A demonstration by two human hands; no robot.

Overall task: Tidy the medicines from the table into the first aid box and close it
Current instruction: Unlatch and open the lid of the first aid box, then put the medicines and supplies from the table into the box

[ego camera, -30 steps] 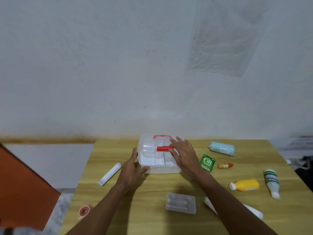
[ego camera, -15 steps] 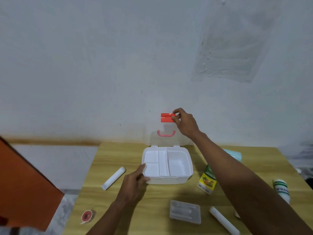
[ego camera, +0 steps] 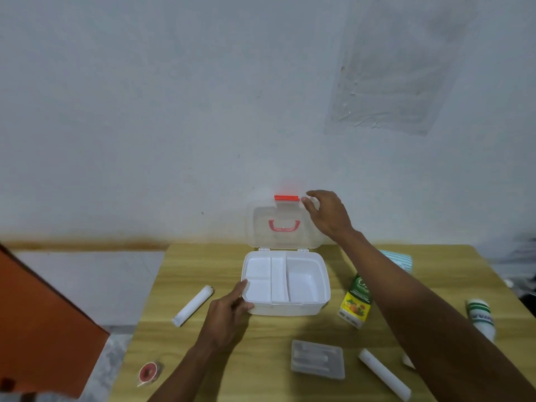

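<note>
The white first aid box (ego camera: 324, 288) stands open in the middle of the wooden table, its compartments bare. Its clear lid (ego camera: 261, 227) with a red handle and red latch stands upright against the wall. My left hand (ego camera: 229, 311) rests against the box's front left corner. My right hand (ego camera: 327, 216) hovers at the lid's top right edge, fingers spread, just apart from the latch. Around the box lie a white roll (ego camera: 193, 305), a green and yellow carton (ego camera: 356, 306), a clear tray (ego camera: 318, 359), a second white roll (ego camera: 384, 374) and a tape roll (ego camera: 148, 372).
A white and green bottle (ego camera: 481, 317) lies at the right edge. A striped blue packet (ego camera: 401, 259) sits behind my right arm. The table (ego camera: 261, 367) stands against the wall. An orange panel (ego camera: 40, 320) stands to the left, beyond the table.
The lid has gone from shut to fully upright. My right hand has let go of the red latch and opened beside it. My left hand stays at the box's corner.
</note>
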